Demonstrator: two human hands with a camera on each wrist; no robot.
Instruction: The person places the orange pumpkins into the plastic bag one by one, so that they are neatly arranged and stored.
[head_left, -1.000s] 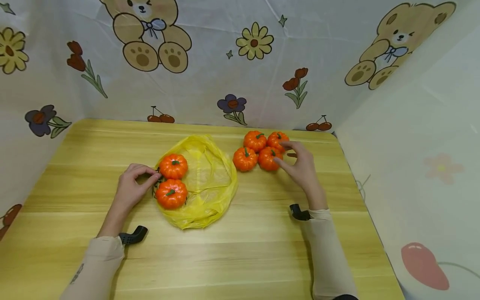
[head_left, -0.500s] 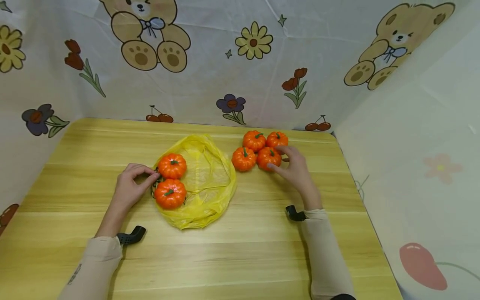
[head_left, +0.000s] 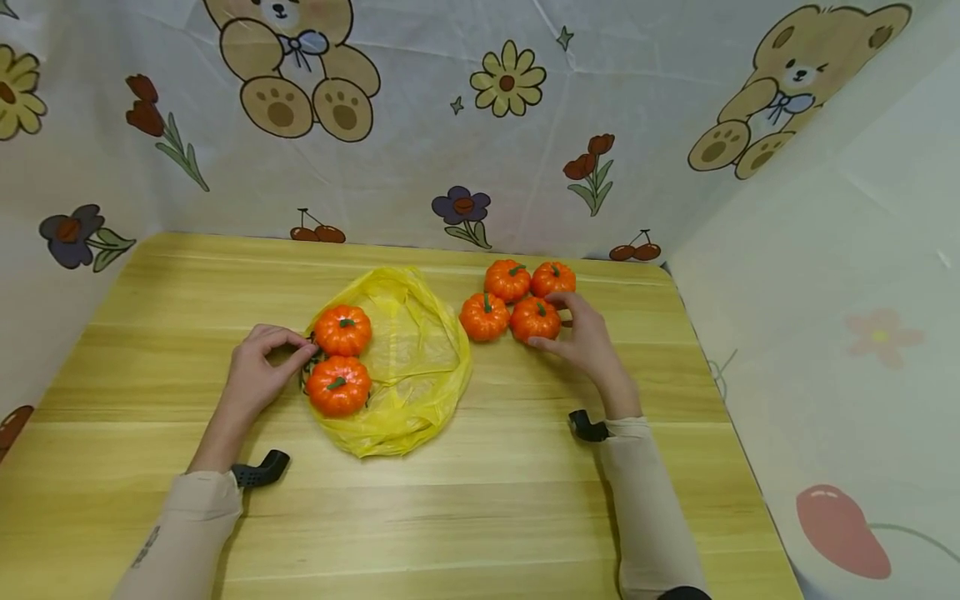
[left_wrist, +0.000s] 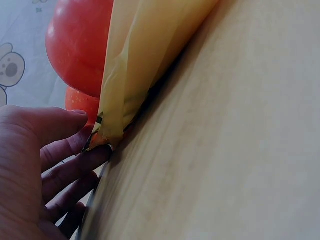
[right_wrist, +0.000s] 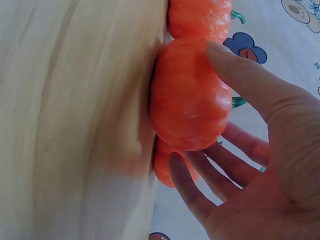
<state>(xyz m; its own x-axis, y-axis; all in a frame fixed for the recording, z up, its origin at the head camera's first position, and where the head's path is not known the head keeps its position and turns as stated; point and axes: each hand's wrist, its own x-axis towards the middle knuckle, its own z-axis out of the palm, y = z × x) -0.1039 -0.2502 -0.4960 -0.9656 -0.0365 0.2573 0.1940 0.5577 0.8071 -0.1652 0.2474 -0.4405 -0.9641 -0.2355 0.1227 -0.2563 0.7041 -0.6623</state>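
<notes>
Since your right hand (head_left: 591, 343) curves wide round the nearest glossy, ribbed orange pumpkin (head_left: 534, 322), right of the thin yellow plastic bag (head_left: 448, 392), press evenly from opposite sides while your left hand (head_left: 257, 372) pinches the bag's edge.

Bright orange on the pumpkins (head_left: 483, 320), green on their stems (head_left: 337, 383). Yellow on the bag (head_left: 420, 367). Yellowish, streaked wood grain along the worktop (head_left: 420, 525). Beige on the sleeves (head_left: 652, 500). Off-white on the backdrop (head_left: 405, 175), patterned with tan bears (head_left: 795, 96), flowers (head_left: 508, 79) and reddish-brown cherries (head_left: 330, 234).
</notes>
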